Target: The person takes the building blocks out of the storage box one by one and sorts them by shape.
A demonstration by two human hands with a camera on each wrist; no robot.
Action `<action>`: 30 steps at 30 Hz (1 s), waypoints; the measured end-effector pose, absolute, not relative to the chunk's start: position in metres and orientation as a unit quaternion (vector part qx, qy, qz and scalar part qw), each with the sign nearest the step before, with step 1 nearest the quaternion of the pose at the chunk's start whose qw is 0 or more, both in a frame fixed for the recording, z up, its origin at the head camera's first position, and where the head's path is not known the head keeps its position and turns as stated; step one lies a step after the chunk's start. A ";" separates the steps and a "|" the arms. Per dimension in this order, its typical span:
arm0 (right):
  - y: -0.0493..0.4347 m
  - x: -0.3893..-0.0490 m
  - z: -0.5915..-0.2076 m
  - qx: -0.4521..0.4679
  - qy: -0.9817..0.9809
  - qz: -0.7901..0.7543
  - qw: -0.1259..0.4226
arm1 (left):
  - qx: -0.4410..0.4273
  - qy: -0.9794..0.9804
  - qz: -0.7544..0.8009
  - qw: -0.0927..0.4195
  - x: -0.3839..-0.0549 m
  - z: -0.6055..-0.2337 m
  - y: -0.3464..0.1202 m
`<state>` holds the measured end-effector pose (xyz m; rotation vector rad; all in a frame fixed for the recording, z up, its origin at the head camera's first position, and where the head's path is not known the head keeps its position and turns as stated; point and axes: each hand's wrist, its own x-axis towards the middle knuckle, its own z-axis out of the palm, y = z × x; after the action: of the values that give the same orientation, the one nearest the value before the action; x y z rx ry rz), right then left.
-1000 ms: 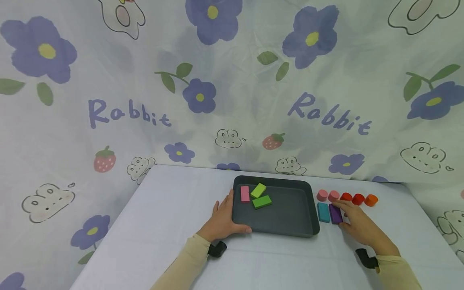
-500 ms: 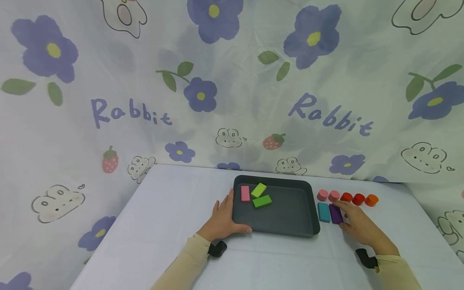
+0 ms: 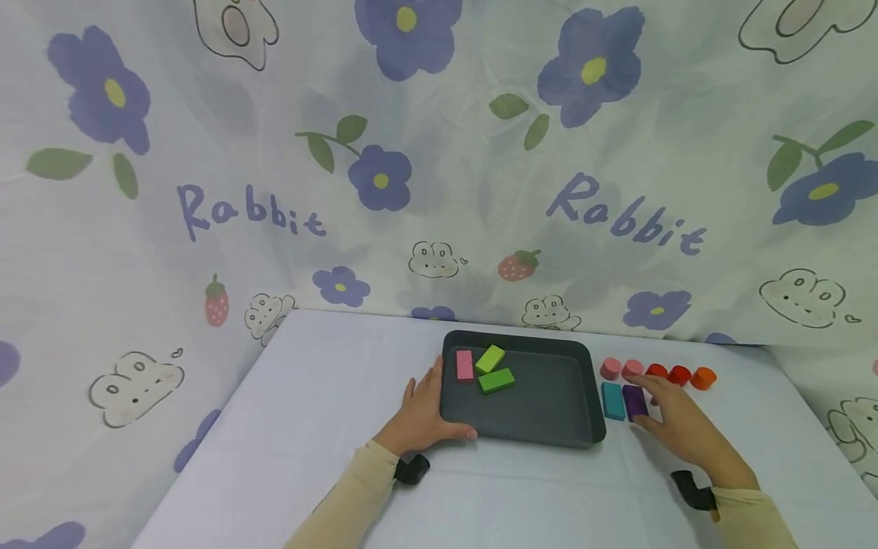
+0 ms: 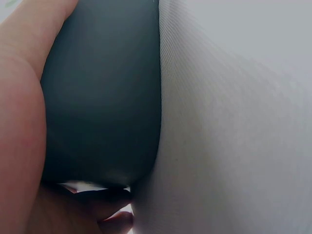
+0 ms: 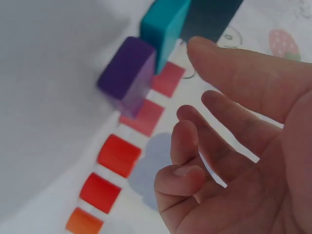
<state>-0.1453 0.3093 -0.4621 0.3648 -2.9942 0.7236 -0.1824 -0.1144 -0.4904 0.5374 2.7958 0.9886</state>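
Note:
My left hand [image 3: 420, 415] rests against the near left corner of a dark grey baking tray [image 3: 549, 404], fingers along its left side and thumb at its front edge. In the left wrist view the tray's dark wall [image 4: 107, 97] lies beside the thumb. My right hand [image 3: 682, 431] hovers over a purple block [image 3: 635, 402], thumb and fingers parted. The right wrist view shows a gap between the fingers and that block. Left of the purple block, a teal block [image 3: 613, 402] lies close by.
Inside the tray lie a pink block [image 3: 464, 366], a yellow-green block [image 3: 490, 358] and a green block [image 3: 497, 380]. Behind the purple and teal blocks runs a row of small cylinders: pink [image 3: 610, 369], red [image 3: 680, 375] and orange [image 3: 703, 378]. A patterned cloth [image 3: 466, 191] hangs behind the table.
My right thumb and fingers, earlier at the purple block's ends, have spread and come away from it. The block stays in place. My left hand and the tray keep their positions.

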 end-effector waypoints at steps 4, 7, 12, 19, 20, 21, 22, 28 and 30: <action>0.301 -0.143 -0.456 0.119 -0.963 0.239 0.039 | 0.177 0.925 0.329 0.068 -0.182 -0.490 -0.115; 0.295 -0.141 -0.453 0.123 -0.960 0.245 0.054 | 0.180 0.924 0.330 0.068 -0.182 -0.490 -0.115; 0.284 -0.139 -0.449 0.124 -0.957 0.254 0.063 | 0.184 0.924 0.330 0.064 -0.182 -0.491 -0.116; 0.263 -0.137 -0.444 0.131 -0.953 0.256 0.089 | 0.187 0.922 0.332 0.060 -0.180 -0.490 -0.117; 0.260 -0.137 -0.444 0.135 -0.952 0.255 0.098 | 0.187 0.922 0.333 0.061 -0.180 -0.490 -0.117; 0.257 -0.137 -0.444 0.136 -0.952 0.254 0.104 | 0.188 0.922 0.333 0.061 -0.180 -0.490 -0.118; 0.253 -0.137 -0.444 0.134 -0.952 0.254 0.108 | 0.188 0.922 0.332 0.061 -0.179 -0.489 -0.118; 0.235 -0.138 -0.442 0.120 -0.952 0.259 0.106 | 0.191 0.922 0.331 0.060 -0.181 -0.490 -0.119; 0.229 -0.138 -0.441 0.124 -0.951 0.258 0.115 | 0.192 0.922 0.332 0.059 -0.182 -0.490 -0.119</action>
<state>-0.1380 0.2294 -0.4413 0.3638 -2.7877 0.7550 -0.1818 -0.1192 -0.4903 0.5819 2.7910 1.0042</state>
